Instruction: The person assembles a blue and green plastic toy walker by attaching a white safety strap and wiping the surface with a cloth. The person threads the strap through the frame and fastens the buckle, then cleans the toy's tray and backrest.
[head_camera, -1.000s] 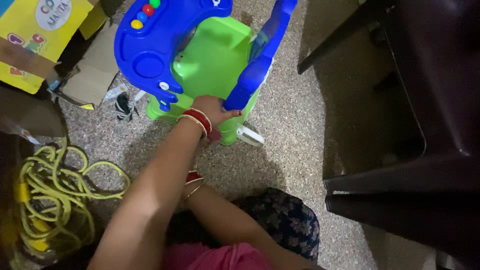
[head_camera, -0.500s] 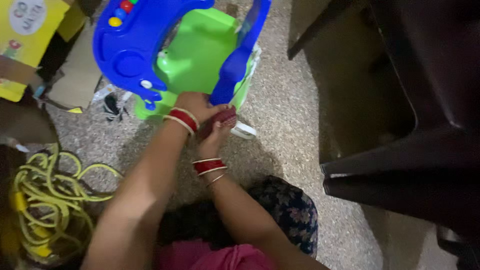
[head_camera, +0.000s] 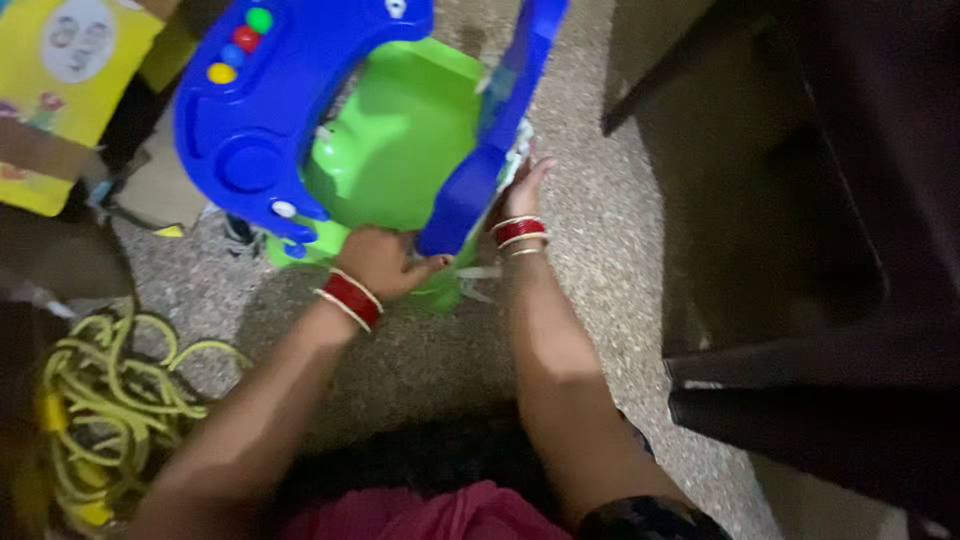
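A green plastic baby seat (head_camera: 395, 140) with a blue tray frame (head_camera: 270, 110) stands on the speckled floor in front of me. My left hand (head_camera: 385, 262) grips the near end of the blue frame arm at the seat's front. On the seat's right side, my right hand (head_camera: 525, 185) reaches up and presses against the blue arm; its fingers are partly hidden behind the frame. Both wrists carry red and white bangles. A white strap (head_camera: 478, 280) hangs at the seat's lower front.
A coil of yellow rope (head_camera: 110, 400) lies at the lower left. A yellow printed box (head_camera: 60, 90) and brown cardboard (head_camera: 150, 180) sit at the upper left. Dark furniture (head_camera: 820, 250) fills the right side.
My right hand has come up from under my left arm and moved to the seat's right side. The seat has tilted and shifted slightly. My left hand keeps its grip.
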